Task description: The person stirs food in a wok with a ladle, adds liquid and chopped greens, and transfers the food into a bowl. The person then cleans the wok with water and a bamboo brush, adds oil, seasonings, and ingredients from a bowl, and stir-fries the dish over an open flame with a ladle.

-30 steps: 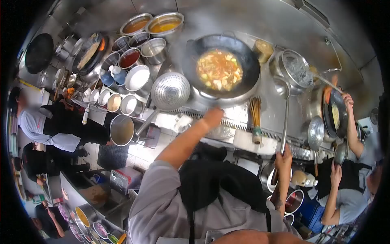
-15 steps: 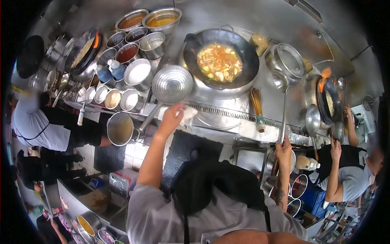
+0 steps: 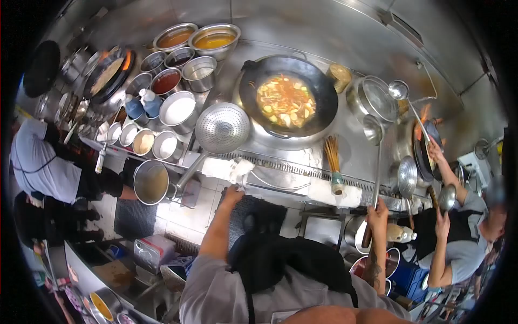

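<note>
The stove (image 3: 356, 156) spreads ahead of both hands' fingers. On it the wok (image 3: 325, 108), holding food (image 3: 286, 102) in red broth, lies ahead and to the right of the left hand's (image 3: 233, 195) fingers, ahead and to the left of the right hand's (image 3: 379, 215).

The strainer (image 3: 222, 127) sits straight ahead of the left fingers, beside the wok, its handle slanting back past their left side. Beyond the right fingers is a basin (image 3: 372, 100).

The right fingers are closed round the ladle (image 3: 378, 170). Its long axis runs nearly straight away from them to the bowl end, right of the wok and just short of the basin. The right hand is also the nearer one to the brush (image 3: 334, 164), which lies ahead and to the left of its fingers, roughly along the ladle's line, between them and the wok.

Smallest is the cloth (image 3: 241, 170), at the stove's front edge, directly ahead of the left fingers. They seem to touch its near end; whether they pinch it, I cannot tell.
</note>
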{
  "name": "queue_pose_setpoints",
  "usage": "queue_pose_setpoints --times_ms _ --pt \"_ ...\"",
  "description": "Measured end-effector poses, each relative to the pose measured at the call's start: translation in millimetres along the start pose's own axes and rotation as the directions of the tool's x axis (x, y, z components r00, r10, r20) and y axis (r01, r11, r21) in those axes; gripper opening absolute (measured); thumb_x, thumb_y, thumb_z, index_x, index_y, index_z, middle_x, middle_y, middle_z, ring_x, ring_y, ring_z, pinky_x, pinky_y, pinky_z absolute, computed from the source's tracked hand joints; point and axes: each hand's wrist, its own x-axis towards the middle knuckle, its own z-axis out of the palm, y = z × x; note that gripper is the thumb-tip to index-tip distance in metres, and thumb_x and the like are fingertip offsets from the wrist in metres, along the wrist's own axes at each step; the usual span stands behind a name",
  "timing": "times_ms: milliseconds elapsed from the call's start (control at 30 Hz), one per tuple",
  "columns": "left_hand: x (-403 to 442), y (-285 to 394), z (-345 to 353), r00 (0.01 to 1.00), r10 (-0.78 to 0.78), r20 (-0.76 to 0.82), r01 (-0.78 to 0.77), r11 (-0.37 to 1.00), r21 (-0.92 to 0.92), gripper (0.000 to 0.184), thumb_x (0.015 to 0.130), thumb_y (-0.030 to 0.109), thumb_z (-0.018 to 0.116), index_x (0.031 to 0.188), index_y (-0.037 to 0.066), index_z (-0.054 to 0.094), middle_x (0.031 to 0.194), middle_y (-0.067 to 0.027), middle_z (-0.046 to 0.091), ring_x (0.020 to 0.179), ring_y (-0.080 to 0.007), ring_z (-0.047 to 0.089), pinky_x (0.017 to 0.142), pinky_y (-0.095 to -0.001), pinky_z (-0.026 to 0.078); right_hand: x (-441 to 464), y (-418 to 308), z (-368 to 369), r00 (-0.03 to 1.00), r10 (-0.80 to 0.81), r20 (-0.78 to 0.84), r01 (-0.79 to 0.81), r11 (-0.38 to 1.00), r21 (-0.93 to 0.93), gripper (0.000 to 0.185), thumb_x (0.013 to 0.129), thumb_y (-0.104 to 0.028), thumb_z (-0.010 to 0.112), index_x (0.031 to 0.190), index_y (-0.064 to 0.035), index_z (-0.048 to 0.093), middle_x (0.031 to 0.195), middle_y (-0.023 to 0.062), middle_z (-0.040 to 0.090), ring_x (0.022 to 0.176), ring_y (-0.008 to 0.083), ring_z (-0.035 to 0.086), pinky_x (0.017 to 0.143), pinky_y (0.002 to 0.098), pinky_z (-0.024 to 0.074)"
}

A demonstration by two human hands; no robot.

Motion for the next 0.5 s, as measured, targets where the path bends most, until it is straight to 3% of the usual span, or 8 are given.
queue_pose_setpoints --times_ms 67,167,200,300,333,367,400,500 --pt "-26.0 87.1 -9.0 0.923 -0.367 0.112 0.379 0.919 -0.112 0.063 0.068 0.021 0.072 0.122 -0.005 0.051 0.115 -0.0225 0.060 0.083 -0.0291 0.065 0.071 -0.0348 0.052 1.8 7.8 -2.0 0.996 -0.081 -0.043 0.084 0.995 0.054 0.046 0.080 0.001 0.048 0.126 0.0033 0.046 0.071 0.0049 0.055 0.046 0.0090 0.047 0.040 0.0249 0.0387" --pt "-1.6 24.4 55.5 0.925 -0.379 0.014 0.378 0.919 -0.111 0.055 0.070 0.025 0.071 0.114 -0.005 0.057 0.104 -0.0217 0.064 0.083 -0.0275 0.065 0.072 -0.0371 0.051 8.9 7.2 -16.0 0.970 -0.241 -0.039 0.234 0.962 -0.143 0.044 0.080 -0.001 0.054 0.123 0.0056 0.048 0.095 0.0131 0.060 0.069 0.0175 0.060 0.060 0.0272 0.0491" --pt "-4.3 26.7 55.7 0.935 -0.353 0.043 0.356 0.928 -0.108 0.052 0.070 0.026 0.070 0.110 -0.004 0.059 0.099 -0.0210 0.065 0.083 -0.0267 0.066 0.073 -0.0374 0.051 19.2 22.5 -28.9 0.982 -0.188 0.015 0.188 0.965 -0.182 0.044 0.080 0.000 0.055 0.123 0.0068 0.048 0.099 0.0146 0.060 0.075 0.0190 0.060 0.065 0.0277 0.0488" --pt "-24.8 30.2 47.8 0.965 -0.254 0.062 0.259 0.961 -0.094 0.045 0.071 0.030 0.070 0.101 -0.003 0.064 0.086 -0.0190 0.067 0.081 -0.0246 0.066 0.074 -0.0378 0.050 43.3 80.7 -45.4 0.973 -0.219 0.068 0.229 0.949 -0.219 0.051 0.082 0.001 0.051 0.131 0.0054 0.038 0.081 0.0084 0.057 0.043 0.0087 0.044 0.038 0.0247 0.0363" --pt "-32.2 27.7 47.4 0.979 -0.205 0.017 0.206 0.974 -0.096 0.043 0.071 0.030 0.070 0.098 -0.003 0.065 0.082 -0.0182 0.067 0.080 -0.0242 0.066 0.073 -0.0375 0.050 42.3 84.3 -38.1 0.964 -0.262 0.036 0.264 0.942 -0.208 0.051 0.083 0.001 0.051 0.132 0.0052 0.038 0.080 0.0083 0.057 0.043 0.0087 0.044 0.037 0.0246 0.0359" --pt "-38.5 25.7 47.1 0.987 -0.158 -0.029 0.155 0.983 -0.095 0.041 0.072 0.031 0.070 0.095 -0.002 0.066 0.078 -0.0174 0.067 0.078 -0.0239 0.066 0.073 -0.0372 0.050 40.1 86.3 -36.9 0.987 -0.158 0.009 0.158 0.983 -0.092 0.049 0.084 0.000 0.050 0.131 0.0050 0.038 0.079 0.0079 0.056 0.043 0.0087 0.044 0.037 0.0242 0.0355" --pt "-45.4 33.2 41.2 0.980 -0.193 -0.044 0.188 0.976 -0.106 0.041 0.072 0.031 0.070 0.095 -0.002 0.066 0.078 -0.0171 0.067 0.078 -0.0240 0.066 0.073 -0.0367 0.050 25.8 46.1 -25.7 0.998 -0.052 -0.018 0.052 0.998 0.031 0.047 0.086 0.000 0.050 0.130 0.0047 0.038 0.078 0.0076 0.055 0.042 0.0087 0.045 0.036 0.0239 0.0351" --pt "-71.9 58.5 23.7 0.962 -0.254 -0.098 0.236 0.958 -0.162 0.041 0.072 0.031 0.070 0.096 -0.002 0.064 0.080 -0.0160 0.067 0.076 -0.0239 0.065 0.073 -0.0354 0.050 24.0 14.9 -15.6 0.999 0.022 -0.034 -0.014 0.979 0.204 0.049 0.083 0.001 0.051 0.131 0.0016 0.038 0.074 0.0074 0.055 0.041 0.0073 0.044 0.033 0.0223 0.0329"
